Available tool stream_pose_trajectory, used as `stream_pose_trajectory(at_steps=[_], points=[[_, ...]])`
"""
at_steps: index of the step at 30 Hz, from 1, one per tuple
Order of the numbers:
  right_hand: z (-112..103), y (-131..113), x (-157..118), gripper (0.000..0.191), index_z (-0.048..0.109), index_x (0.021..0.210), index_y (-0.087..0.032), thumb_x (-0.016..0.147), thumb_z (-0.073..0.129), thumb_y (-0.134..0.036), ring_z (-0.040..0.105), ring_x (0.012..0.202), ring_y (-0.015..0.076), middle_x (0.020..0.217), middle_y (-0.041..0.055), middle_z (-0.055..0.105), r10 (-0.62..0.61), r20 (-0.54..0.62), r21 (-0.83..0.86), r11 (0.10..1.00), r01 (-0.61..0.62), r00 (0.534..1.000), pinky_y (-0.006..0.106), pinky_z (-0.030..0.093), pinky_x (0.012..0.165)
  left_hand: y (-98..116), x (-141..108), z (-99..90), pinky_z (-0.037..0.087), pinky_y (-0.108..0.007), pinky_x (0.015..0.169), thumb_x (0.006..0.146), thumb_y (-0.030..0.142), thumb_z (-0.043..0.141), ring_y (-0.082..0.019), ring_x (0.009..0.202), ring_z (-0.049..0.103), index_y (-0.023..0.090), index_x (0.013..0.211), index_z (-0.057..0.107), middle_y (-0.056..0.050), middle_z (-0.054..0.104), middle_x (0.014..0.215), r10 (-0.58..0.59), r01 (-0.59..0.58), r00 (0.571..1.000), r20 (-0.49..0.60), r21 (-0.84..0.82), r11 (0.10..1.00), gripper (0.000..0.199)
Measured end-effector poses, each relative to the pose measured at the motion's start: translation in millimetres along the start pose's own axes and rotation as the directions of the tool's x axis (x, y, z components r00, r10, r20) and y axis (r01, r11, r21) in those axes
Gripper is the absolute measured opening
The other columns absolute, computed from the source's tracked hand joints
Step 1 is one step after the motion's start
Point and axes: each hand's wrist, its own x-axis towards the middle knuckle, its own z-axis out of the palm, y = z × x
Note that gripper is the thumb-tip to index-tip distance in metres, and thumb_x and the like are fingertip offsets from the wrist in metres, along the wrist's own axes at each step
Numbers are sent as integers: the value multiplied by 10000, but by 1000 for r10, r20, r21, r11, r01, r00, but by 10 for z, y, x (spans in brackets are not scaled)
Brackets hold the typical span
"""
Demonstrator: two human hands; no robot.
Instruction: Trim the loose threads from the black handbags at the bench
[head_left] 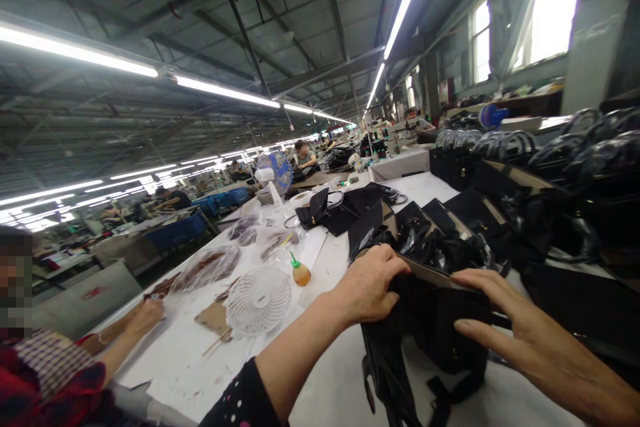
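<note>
Head view: we locate the black bag (pixel 430 327) over the near part of the white worktable (pixel 320 353), well in from its left edge, its straps hanging toward the surface. Our left hand (pixel 373 283) is closed over the rim, fingers curled and thumb on the near side; our right hand (pixel 505 317) is spread wide, fingertips at the rim's right end and thumb against the near panel, and we cannot tell how much load it bears. We judge the body light, soft and prone to sag, with the tan-edged rim the stiffer part; we should therefore grip at the rim, one hand toward each end, and keep clear of the loose straps. The matte black panels appear to be fabric and should give little slip. Beyond, toward the worktable's right edge, more black bags (pixel 500 213) lie slumped and overlapping, with glossy clear film around the arched handles (pixel 460 139). Left of our left hand we note a rounded squeeze bottle (pixel 301 273) with a green nozzle and amber contents, just beside a disc-shaped fan (pixel 259 300) with a ribbed white grille.
</note>
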Motion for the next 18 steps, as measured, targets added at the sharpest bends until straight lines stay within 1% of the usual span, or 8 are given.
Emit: stream_pose_trajectory(at_steps=[2,4,7,10,13,18], points=[[23,-7,-9,473,524,1203,-297,771,588,-479,559,1093,263,1237,62,564,28,27,39,999,-29,999,334,514,881,-19,71,15,441,-294,838,706,147,606,-190,968,479,235,1079,554,-35,500,1021,17,-17,999,30,11,1000,387],[56,-2,-11,454,524,1195,-295,782,575,-476,598,1026,250,1176,58,605,82,33,68,994,-84,996,316,536,824,-42,134,31,445,-284,798,722,164,609,-182,939,494,247,1064,577,-29,506,1008,42,-44,997,69,28,999,354],[113,53,-4,455,530,1163,-271,769,581,-492,622,983,240,1113,56,643,164,-37,132,979,-158,986,314,540,808,-77,191,66,436,-271,749,745,237,639,-175,913,503,249,983,636,-25,518,987,81,-84,993,81,43,995,238],[158,143,23,479,524,1142,-246,744,604,-501,609,1030,241,1133,72,639,216,-96,200,960,-194,972,321,523,853,-124,195,107,421,-266,739,768,321,654,-172,909,491,229,871,686,-29,525,949,92,-93,995,25,34,995,142],[175,218,69,509,523,1134,-231,727,620,-521,606,1040,247,1139,91,636,244,-111,235,948,-213,963,340,515,866,-176,169,130,413,-273,760,786,362,644,-170,897,476,215,821,710,-37,527,913,79,-79,997,-19,1,997,165],[148,259,149,483,568,1093,-217,723,626,-523,619,1003,246,1081,85,661,244,-113,225,951,-214,963,347,502,871,-224,132,130,408,-299,813,820,341,604,-173,906,473,198,775,709,-45,549,902,-35,27,992,-120,-66,997,183]])
